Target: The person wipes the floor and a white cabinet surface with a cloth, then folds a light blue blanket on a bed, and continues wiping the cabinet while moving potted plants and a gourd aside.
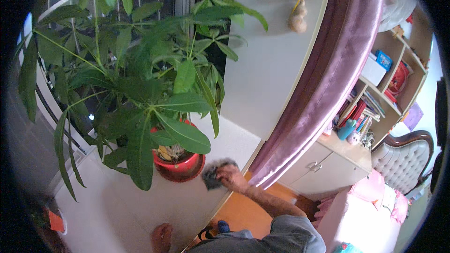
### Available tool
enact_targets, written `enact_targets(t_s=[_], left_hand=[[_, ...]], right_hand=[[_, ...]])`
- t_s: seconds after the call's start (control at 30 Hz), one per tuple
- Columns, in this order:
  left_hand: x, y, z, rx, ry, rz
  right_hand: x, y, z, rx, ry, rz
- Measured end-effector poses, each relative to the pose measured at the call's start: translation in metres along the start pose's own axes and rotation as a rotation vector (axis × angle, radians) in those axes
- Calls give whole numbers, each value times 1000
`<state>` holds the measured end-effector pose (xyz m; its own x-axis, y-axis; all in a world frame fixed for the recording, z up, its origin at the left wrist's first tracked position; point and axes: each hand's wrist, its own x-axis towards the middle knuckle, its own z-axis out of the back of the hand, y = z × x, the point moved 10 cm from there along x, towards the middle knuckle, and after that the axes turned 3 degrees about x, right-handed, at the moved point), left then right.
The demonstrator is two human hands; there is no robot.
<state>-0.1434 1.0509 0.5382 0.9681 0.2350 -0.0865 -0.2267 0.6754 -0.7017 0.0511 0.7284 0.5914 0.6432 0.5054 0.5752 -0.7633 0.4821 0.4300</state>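
My right hand (230, 178) presses a dark grey cloth (212, 176) on the white ledge (133, 211); both are blurred. Just left of the cloth stands a red plant pot (175, 166) in a red saucer (191, 175). Dry leaves (165, 153) lie on its soil. From it rises a large leafy green plant (147, 105), whose broad leaves hide much of the pot and the window behind. My left hand is out of view. What looks like a bare foot (162, 235) rests on the ledge at the bottom.
A purple satin curtain (327, 66) hangs right of the ledge. Garlic bulbs (298, 17) hang on the white wall (267, 77). Beyond are a cabinet (316, 161), shelves with books (365, 109) and a bed (362, 214). A blue slipper (223, 226) is on the wooden floor (239, 211).
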Motion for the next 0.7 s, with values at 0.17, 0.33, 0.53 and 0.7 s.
enact_targets(t_s=[0.17, 0.33, 0.53, 0.7], left_hand=[[-15, -28, 22, -38, 53, 0], [-18, 6, 11, -34, 50, -96], [-32, -27, 33, -39, 48, 4], [-6, -44, 19, -103, 12, -241]], right_hand=[[3, 6, -14, 18, 165, -99], [3, 50, -32, -27, 202, -88], [11, 145, -91, 100, 417, -22], [-4, 153, -159, 403, 358, -104]])
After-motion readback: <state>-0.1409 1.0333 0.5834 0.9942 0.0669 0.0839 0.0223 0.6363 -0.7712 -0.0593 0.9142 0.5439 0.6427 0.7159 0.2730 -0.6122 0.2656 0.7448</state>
